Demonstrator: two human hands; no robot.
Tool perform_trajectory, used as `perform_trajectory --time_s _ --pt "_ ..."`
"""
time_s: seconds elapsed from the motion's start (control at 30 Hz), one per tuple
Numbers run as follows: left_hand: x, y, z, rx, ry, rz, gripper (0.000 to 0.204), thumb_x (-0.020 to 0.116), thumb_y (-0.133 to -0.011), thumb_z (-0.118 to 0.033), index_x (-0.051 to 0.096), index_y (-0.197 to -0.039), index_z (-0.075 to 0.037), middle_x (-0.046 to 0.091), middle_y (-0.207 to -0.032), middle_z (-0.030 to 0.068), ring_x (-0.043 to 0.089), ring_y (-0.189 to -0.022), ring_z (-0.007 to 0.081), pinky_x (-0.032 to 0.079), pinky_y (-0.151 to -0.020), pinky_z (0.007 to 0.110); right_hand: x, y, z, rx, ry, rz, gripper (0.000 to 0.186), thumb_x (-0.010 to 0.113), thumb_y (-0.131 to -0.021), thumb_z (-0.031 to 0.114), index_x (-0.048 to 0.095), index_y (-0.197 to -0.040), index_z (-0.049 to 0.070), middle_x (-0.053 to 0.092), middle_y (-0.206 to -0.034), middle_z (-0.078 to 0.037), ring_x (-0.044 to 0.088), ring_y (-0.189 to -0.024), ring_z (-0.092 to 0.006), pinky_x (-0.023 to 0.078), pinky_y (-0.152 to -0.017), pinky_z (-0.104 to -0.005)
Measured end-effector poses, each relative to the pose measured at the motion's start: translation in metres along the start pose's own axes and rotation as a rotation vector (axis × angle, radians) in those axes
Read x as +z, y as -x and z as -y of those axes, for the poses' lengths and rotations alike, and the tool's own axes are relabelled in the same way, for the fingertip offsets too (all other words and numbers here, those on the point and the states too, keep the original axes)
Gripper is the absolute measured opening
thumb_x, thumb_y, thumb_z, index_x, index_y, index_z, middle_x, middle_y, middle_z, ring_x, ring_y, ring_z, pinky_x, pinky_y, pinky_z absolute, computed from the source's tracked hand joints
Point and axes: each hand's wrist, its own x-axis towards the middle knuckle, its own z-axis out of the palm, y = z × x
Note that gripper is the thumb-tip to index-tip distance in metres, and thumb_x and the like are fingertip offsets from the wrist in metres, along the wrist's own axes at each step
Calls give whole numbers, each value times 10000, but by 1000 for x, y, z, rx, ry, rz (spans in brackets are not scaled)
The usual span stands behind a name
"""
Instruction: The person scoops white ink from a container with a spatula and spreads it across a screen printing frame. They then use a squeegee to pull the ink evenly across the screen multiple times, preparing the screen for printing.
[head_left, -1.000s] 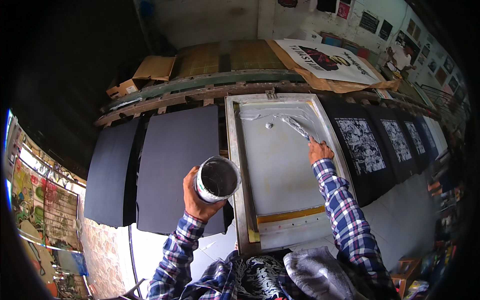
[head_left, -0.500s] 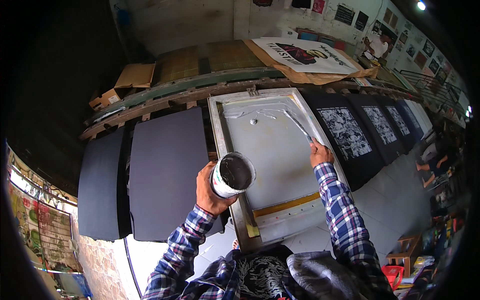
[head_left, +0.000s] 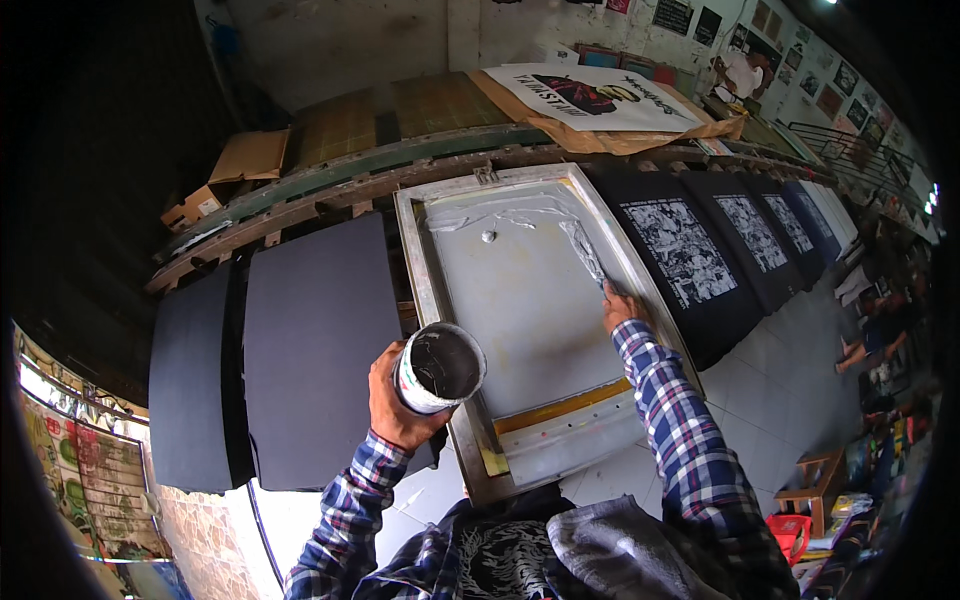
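My right hand [head_left: 622,310] is closed round the handle of a spatula [head_left: 580,248], whose blade is coated in pale grey ink. The blade lies over the mesh near the far right corner of a screen printing frame [head_left: 488,184]. Smears of the same ink [head_left: 500,213] run along the far end of the mesh, with one small blob [head_left: 488,237] nearer me. My left hand [head_left: 400,405] grips a round white ink tub [head_left: 416,394] by its side, tilted so its dark, streaked inside shows. The tub is held above the frame's near left side.
Plain dark shirt panels [head_left: 320,340] lie left of the frame. To the right, several dark shirts [head_left: 680,250] carry white prints. A wooden rail [head_left: 340,198] runs behind, with a cardboard box [head_left: 250,155] and a printed poster [head_left: 590,97] beyond. Other people [head_left: 742,75] are at far right.
The spatula has turned from edge-on to showing its broad, ink-covered face. My left hand has drawn the tub slightly toward me. The whole view has shifted a little.
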Motion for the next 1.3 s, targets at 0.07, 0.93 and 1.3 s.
perform_trajectory --time_s 0.07,0.93,1.3 --pt "-7 8 1 4 -104 61 1177 981 -609 -132 242 -1522 -53 524 -1410 191 594 -1298 317 510 -1099 446 -2 7 7 -39 83 -38 551 533 -1043 377 413 -1581 374 626 -1380 -204 575 -1300 -423 460 -1107 -522" --pt "-40 14 -3 78 89 -183 1121 954 -652 -192 270 -1530 -60 474 -1452 191 580 -1311 334 526 -1098 452 -129 88 33 -408 -501 -282 277 598 -1034 205 698 -1262 82 761 -901 -127 725 -785 -251 562 -761 -382" --pt "-69 28 -22 -32 -113 -231 1143 968 -622 -187 261 -1513 -76 475 -1408 166 575 -1295 311 513 -1103 434 78 19 131 -375 -1321 63 329 583 -1051 178 626 -1375 137 738 -876 -92 576 -554 -106 424 -434 -265"
